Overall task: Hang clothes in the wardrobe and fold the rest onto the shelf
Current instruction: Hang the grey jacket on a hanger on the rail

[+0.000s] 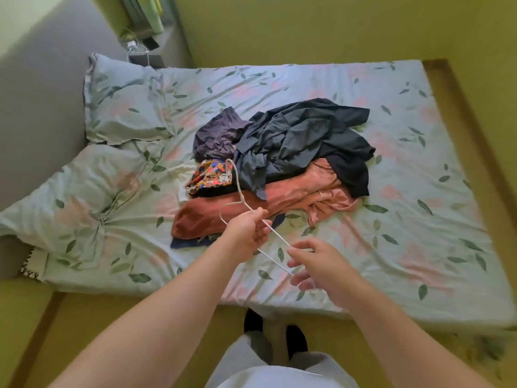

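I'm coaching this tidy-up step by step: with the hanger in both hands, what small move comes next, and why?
Probably free the right hand and reach for the dark grey garment, which lies topmost. The hanger is bare, the left hand grips it too, and every garment lies crumpled on the bed.

White wire hanger (pixel 238 182) tilted over a crumpled clothes pile (pixel 293 141) — dark, rust, patterned.

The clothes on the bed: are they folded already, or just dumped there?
Unfolded. The clothes lie crumpled and overlapping in one loose heap on the bed, with no neat stack; the hanger held above them is bare.
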`<state>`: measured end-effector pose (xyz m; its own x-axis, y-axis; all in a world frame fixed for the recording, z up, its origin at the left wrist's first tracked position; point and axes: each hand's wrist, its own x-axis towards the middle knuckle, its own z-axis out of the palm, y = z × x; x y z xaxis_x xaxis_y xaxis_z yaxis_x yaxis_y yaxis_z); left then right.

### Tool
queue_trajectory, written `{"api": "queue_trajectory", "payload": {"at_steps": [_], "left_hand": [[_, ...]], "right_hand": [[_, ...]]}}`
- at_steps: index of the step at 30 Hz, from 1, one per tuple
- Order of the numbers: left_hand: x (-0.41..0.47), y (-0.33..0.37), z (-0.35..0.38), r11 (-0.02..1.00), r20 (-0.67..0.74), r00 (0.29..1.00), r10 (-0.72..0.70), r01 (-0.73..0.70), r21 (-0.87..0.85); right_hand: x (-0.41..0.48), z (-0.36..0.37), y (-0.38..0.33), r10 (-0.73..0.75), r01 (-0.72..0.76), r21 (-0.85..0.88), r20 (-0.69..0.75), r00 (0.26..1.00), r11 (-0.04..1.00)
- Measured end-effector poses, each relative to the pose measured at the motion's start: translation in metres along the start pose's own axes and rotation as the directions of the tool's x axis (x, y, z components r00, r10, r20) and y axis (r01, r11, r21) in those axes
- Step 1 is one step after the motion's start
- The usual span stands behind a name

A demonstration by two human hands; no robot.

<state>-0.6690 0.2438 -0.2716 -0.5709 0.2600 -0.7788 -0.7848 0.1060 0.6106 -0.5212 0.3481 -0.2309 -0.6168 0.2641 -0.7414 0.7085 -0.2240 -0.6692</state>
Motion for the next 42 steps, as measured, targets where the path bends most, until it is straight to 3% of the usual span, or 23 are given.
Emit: {"api": "queue_trajectory", "payload": {"at_steps": [2,5,7,9,10,12,14,16,18,20,23,24,26,28,32,36,39,42], "left_hand": [[0.015,0.01,0.006,0.986,0.053,0.997,0.047,-0.055,0.16],[0.032,0.021,0.008,0.887,0.182,0.973,0.141,-0.206,0.413],[0.042,0.027,0.005,0.743,0.292,0.932,0.216,-0.351,0.57],[0.053,0.031,0.0,0.523,0.418,0.873,0.252,-0.486,0.7],[0.058,0.031,-0.003,0.434,0.473,0.848,0.24,-0.53,0.729],[0.068,0.027,-0.009,0.351,0.551,0.816,0.178,-0.575,0.739],[0.075,0.025,-0.014,0.327,0.588,0.799,0.129,-0.594,0.735],[0.083,0.03,-0.017,0.345,0.607,0.793,0.046,-0.583,0.736],[0.094,0.045,-0.021,0.357,0.586,0.805,-0.092,-0.522,0.775],[0.111,0.064,-0.026,0.277,0.504,0.849,-0.159,-0.451,0.848],[0.16,0.086,-0.029,0.015,0.395,0.918,-0.034,-0.394,0.919],[0.18,0.091,-0.027,-0.027,0.372,0.928,0.024,-0.371,0.928],[0.218,0.098,-0.021,-0.014,0.334,0.936,0.108,-0.334,0.942],[0.258,0.098,-0.014,-0.025,0.279,0.956,0.096,-0.278,0.96],[0.317,0.088,-0.001,-0.287,0.207,0.978,0.01,-0.196,0.938],[0.364,0.076,-0.006,-0.347,0.062,0.997,-0.035,-0.07,0.935],[0.39,0.067,-0.018,-0.223,-0.005,0.999,-0.031,-0.002,0.975],[0.375,0.077,-0.019,-0.132,0.083,0.995,-0.056,-0.089,0.987]], "right_hand": [[0.014,-0.002,-0.001,0.026,-0.025,0.023,-0.054,0.998,0.999],[0.035,-0.001,-0.015,-0.05,0.032,-0.095,-0.186,0.981,0.995],[0.051,0.004,-0.033,-0.155,0.129,-0.119,-0.244,0.957,0.984],[0.068,0.011,-0.054,-0.248,0.205,-0.181,-0.262,0.933,0.962],[0.077,0.016,-0.063,-0.281,0.226,-0.22,-0.265,0.922,0.949],[0.097,0.023,-0.075,-0.315,0.235,-0.27,-0.305,0.899,0.934],[0.115,0.03,-0.078,-0.302,0.213,-0.264,-0.368,0.88,0.941],[0.131,0.035,-0.073,-0.182,0.147,-0.113,-0.433,0.883,0.983],[0.139,0.04,-0.064,-0.042,0.071,0.046,-0.459,0.888,0.996],[0.143,0.042,-0.054,-0.049,0.065,0.019,-0.453,0.89,0.998],[0.149,0.043,-0.041,-0.114,0.102,-0.049,-0.455,0.883,0.994],[0.151,0.042,-0.038,-0.134,0.11,-0.08,-0.453,0.881,0.991],[0.155,0.04,-0.035,-0.161,0.109,-0.14,-0.437,0.885,0.984],[0.159,0.04,-0.035,-0.17,0.114,-0.154,-0.418,0.892,0.981],[0.165,0.043,-0.029,-0.184,0.153,-0.11,-0.4,0.898,0.982],[0.177,0.043,-0.022,-0.15,0.156,-0.018,-0.406,0.902,0.988],[0.184,0.043,-0.017,-0.139,0.146,-0.015,-0.418,0.898,0.989],[0.182,0.043,-0.015,-0.119,0.136,0.01,-0.418,0.901,0.991]]}}
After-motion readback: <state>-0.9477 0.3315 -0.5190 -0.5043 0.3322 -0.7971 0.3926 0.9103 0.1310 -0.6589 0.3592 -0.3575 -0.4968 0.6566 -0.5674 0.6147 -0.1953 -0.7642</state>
